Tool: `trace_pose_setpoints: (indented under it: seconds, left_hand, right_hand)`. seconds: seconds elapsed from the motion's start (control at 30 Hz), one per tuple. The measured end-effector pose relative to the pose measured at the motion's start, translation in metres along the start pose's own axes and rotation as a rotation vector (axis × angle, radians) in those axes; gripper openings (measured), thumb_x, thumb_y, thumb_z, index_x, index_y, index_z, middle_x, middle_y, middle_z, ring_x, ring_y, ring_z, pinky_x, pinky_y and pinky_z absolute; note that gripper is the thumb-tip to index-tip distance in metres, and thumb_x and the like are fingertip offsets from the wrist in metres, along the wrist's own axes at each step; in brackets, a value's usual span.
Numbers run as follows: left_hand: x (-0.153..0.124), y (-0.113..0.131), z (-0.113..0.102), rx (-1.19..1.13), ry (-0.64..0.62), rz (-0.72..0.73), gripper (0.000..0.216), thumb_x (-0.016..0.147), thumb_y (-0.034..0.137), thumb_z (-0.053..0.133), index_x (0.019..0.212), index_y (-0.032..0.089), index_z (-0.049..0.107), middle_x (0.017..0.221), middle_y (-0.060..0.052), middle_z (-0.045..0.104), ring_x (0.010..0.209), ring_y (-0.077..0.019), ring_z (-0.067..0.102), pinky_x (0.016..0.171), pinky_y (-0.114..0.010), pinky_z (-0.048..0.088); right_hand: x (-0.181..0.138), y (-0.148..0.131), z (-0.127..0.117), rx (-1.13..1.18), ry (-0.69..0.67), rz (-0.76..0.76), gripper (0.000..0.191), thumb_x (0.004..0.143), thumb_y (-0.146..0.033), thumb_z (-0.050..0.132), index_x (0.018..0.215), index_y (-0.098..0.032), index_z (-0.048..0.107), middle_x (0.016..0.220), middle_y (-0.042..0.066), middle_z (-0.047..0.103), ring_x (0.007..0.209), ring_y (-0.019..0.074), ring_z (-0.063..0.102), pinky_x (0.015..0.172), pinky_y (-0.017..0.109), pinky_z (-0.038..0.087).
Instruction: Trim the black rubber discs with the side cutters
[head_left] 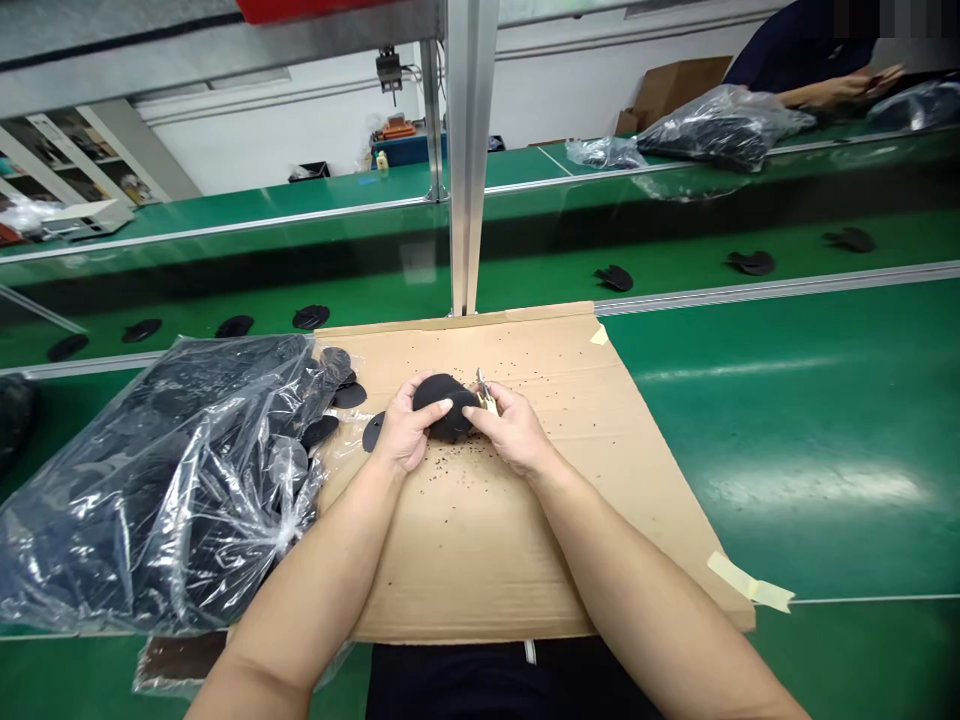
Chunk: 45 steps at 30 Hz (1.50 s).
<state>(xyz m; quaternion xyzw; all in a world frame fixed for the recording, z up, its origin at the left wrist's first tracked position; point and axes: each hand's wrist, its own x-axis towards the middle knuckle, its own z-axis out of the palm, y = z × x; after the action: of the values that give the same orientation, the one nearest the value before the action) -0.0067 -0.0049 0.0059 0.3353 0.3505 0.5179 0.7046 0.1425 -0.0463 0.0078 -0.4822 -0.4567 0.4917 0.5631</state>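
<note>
Both hands work above the cardboard sheet (525, 560), nearer its far edge than its near one. The left hand (405, 430) is closed around a few overlapping black discs (450, 405), thumb laid on top. The right hand (514, 425) pinches the same discs at their right side, its thumb pressed on the rim, and also keeps a pair of clippers (484, 388) tucked in its fingers, tips toward the sheet's far edge. How far the clippers are open is too small to tell.

Handling of the held discs looks under way. Dark specks (457, 470), thickest below the hands, suggest some cutting is already done; how many discs are finished cannot be told.

A large clear plastic bag (165, 480) lies over the sheet's left edge and the green counter (787, 400), bulging with more black discs. Several loose discs (349, 395) lie by the bag, along the sheet's left edge, and one sits just beside the left hand. Judging by its bulk, plenty may remain, though whether the bag's contents are trimmed is unclear.

Beyond the sheet's far edge, black pieces (615, 277) lie spaced along a green strip (540, 270). At the far counter, another person's hands (840, 92) work beside a second bag (720, 125) with dark contents.
</note>
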Motion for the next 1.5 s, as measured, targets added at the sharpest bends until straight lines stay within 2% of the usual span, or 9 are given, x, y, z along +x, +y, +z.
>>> trace_pose_setpoints:
  seconds: [0.1,0.2,0.33,0.4,0.5,0.67,0.87,1.03,1.5]
  left_hand:
    - [0.000,-0.004,0.002,-0.068,0.040,0.018,0.059,0.054,0.021,0.089,0.105,0.017,0.059,0.103,-0.005,0.067,0.097,-0.0171,0.063,0.092,-0.032,0.048]
    - [0.002,-0.008,0.002,-0.064,0.010,-0.089,0.046,0.063,0.035,0.086,0.093,0.014,0.060,0.092,-0.006,0.068,0.084,-0.0165,0.064,0.078,-0.030,0.052]
    - [0.006,-0.003,-0.003,-0.196,0.055,-0.109,0.034,0.070,0.033,0.082,0.086,0.016,0.057,0.076,-0.001,0.063,0.065,-0.0113,0.059,0.058,-0.022,0.048]
    - [0.008,0.004,-0.006,-0.261,0.055,-0.171,0.024,0.077,0.028,0.075,0.089,0.017,0.058,0.067,0.002,0.055,0.055,-0.0087,0.052,0.047,-0.018,0.040]
    - [0.007,0.015,-0.009,-0.325,-0.031,-0.310,0.014,0.086,0.023,0.062,0.097,0.014,0.060,0.059,0.004,0.043,0.045,-0.0064,0.041,0.038,-0.015,0.027]
    - [0.002,0.020,-0.010,-0.347,-0.162,-0.417,0.022,0.089,0.017,0.050,0.105,0.009,0.062,0.057,0.004,0.040,0.040,-0.0051,0.034,0.034,-0.014,0.020]
    - [0.003,0.017,-0.012,-0.257,-0.157,-0.394,0.018,0.079,0.013,0.060,0.097,0.012,0.063,0.058,0.004,0.048,0.035,-0.0046,0.034,0.032,-0.015,0.019]
    - [0.003,0.018,-0.012,-0.202,-0.186,-0.408,0.025,0.074,0.014,0.067,0.098,0.014,0.062,0.060,0.004,0.052,0.033,-0.0042,0.035,0.033,-0.016,0.020]
    - [0.005,0.013,-0.016,-0.136,-0.194,-0.358,0.031,0.069,0.017,0.073,0.098,0.012,0.064,0.055,0.005,0.050,0.032,-0.0046,0.037,0.032,-0.017,0.024]
  right_hand:
    - [-0.003,0.007,0.003,-0.177,0.045,-0.065,0.023,0.072,-0.035,0.066,0.086,-0.018,0.060,0.073,-0.002,0.058,0.066,0.0135,0.051,0.064,0.026,0.043]
    - [-0.009,0.006,0.009,-0.357,0.106,-0.222,0.019,0.078,-0.033,0.063,0.091,-0.019,0.060,0.076,0.000,0.061,0.066,0.0146,0.053,0.065,0.027,0.044]
    - [-0.018,-0.001,0.015,-0.519,-0.054,-0.478,0.019,0.087,-0.031,0.057,0.101,-0.020,0.062,0.089,0.005,0.065,0.082,0.0180,0.058,0.078,0.031,0.048]
    - [-0.019,-0.004,0.014,-0.585,-0.040,-0.511,0.022,0.089,-0.031,0.055,0.105,-0.019,0.063,0.093,0.007,0.065,0.086,0.0190,0.059,0.081,0.032,0.048]
    - [-0.017,-0.007,0.008,-0.749,0.005,-0.456,0.028,0.088,-0.030,0.054,0.112,-0.018,0.064,0.095,0.008,0.066,0.088,0.0204,0.060,0.082,0.032,0.049]
    - [-0.013,-0.010,-0.001,-0.912,-0.146,-0.360,0.031,0.088,-0.029,0.055,0.116,-0.021,0.065,0.104,0.008,0.069,0.093,0.0212,0.063,0.086,0.033,0.048]
    - [-0.014,-0.020,-0.002,-0.932,-0.255,-0.337,0.028,0.087,-0.029,0.057,0.110,-0.020,0.069,0.093,0.006,0.070,0.087,0.0195,0.063,0.081,0.031,0.048]
    - [-0.014,-0.023,-0.004,-0.926,-0.325,-0.337,0.027,0.088,-0.029,0.056,0.110,-0.021,0.068,0.096,0.005,0.071,0.088,0.0184,0.063,0.081,0.030,0.047]
    - [-0.015,-0.022,-0.006,-0.997,-0.370,-0.328,0.028,0.088,-0.030,0.053,0.110,-0.022,0.068,0.098,0.005,0.071,0.090,0.0205,0.064,0.080,0.031,0.046]
